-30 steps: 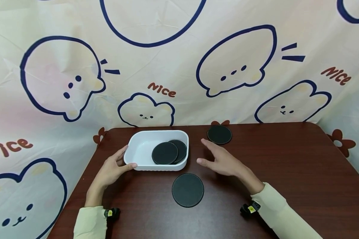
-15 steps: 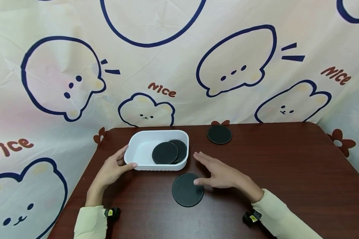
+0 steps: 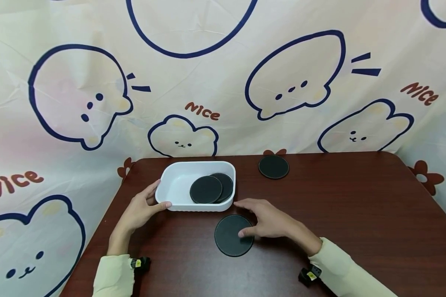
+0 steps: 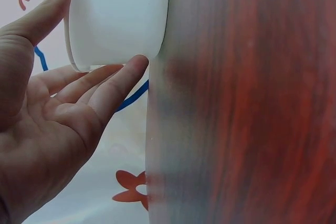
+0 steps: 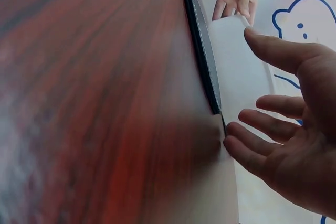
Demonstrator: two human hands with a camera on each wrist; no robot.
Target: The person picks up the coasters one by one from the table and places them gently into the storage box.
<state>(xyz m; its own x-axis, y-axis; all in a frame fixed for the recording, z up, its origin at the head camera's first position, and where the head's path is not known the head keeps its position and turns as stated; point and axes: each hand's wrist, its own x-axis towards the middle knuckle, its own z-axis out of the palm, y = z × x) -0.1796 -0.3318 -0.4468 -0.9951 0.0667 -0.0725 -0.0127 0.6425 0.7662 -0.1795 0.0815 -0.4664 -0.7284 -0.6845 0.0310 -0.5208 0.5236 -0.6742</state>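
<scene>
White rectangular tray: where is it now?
Head view: just left of centre, near the far edge of the table, the white rectangular tray is held at its left end by the left hand.

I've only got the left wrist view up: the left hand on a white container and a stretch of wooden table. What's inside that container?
Observer: In the head view, the white container holds an upper disc partly covering a lower disc, both dark.
Operator: And outside it, on the near side?
Observer: A third one, the near disc, lies on the table, its right part overlapped in the head view by the right hand.
Operator: Anything farther off?
Observer: Yes, the far disc lies by the table's far edge, to the right of the container.
</scene>
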